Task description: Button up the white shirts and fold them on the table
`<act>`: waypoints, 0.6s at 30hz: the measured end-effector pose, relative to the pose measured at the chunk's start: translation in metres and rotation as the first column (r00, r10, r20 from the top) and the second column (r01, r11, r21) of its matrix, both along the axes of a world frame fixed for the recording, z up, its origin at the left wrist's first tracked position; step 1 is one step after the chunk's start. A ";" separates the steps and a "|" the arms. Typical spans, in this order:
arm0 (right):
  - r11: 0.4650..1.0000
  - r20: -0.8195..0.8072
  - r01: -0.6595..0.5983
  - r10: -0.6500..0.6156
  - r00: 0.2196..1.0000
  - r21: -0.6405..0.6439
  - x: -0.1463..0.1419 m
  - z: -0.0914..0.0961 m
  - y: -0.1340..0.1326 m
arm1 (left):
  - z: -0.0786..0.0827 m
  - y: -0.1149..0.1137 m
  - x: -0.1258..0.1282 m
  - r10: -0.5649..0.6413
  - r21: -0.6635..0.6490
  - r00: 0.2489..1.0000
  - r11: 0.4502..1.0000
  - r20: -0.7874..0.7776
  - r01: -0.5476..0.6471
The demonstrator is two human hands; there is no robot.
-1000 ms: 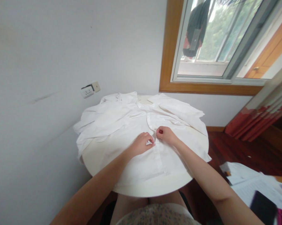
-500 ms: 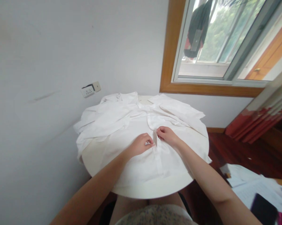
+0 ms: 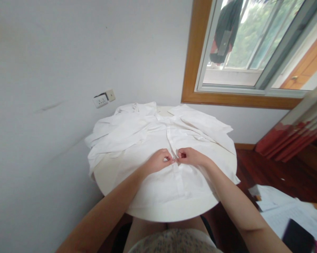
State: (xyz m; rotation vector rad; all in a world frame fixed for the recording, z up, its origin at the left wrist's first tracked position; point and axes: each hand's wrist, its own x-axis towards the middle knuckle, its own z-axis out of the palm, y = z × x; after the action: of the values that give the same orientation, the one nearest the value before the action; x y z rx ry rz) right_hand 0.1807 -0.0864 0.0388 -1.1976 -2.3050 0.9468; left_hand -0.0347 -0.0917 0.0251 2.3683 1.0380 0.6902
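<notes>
A white shirt (image 3: pixel 137 137) lies spread front-up over a small round white table (image 3: pixel 171 212). Its button strip runs down the middle toward me. My left hand (image 3: pixel 159 160) and my right hand (image 3: pixel 191 157) meet at that strip near the shirt's middle. Each hand is closed in a pinch on the fabric edge, fingertips almost touching. Whatever small thing sits between the fingertips is too tiny to make out. Both forearms reach in from the bottom of the view.
The table stands against a white wall with a socket plate (image 3: pixel 103 99). A wood-framed window (image 3: pixel 192 70) is at the upper right. Red-and-cream curtain (image 3: pixel 292 137) hangs at the right. Papers and a dark phone (image 3: pixel 297 239) lie at the lower right, over a dark wooden floor.
My right hand has slid left and slightly down until its fingertips meet those of my left hand at the button strip. The small gap in the strip has closed.
</notes>
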 end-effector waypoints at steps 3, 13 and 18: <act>0.997 -0.025 -0.044 0.043 0.999 -0.061 0.003 0.003 -0.002 | 0.000 0.000 0.000 -0.021 0.014 1.000 1.000 -0.014 0.022; 0.961 -0.349 -0.010 -0.090 0.933 -0.276 0.009 0.019 -0.001 | -0.004 -0.005 0.002 -0.020 0.137 0.998 0.990 -0.059 0.028; 0.921 -0.371 0.150 -0.288 0.883 -0.360 0.013 0.018 0.008 | -0.006 -0.005 0.002 -0.022 0.165 0.997 0.986 -0.079 0.035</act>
State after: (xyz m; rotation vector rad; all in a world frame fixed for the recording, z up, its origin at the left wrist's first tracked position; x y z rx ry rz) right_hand 0.1937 -0.0788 0.0563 -1.2059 -1.6797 1.3756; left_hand -0.0329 -0.0964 0.0190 2.5664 1.0109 0.7056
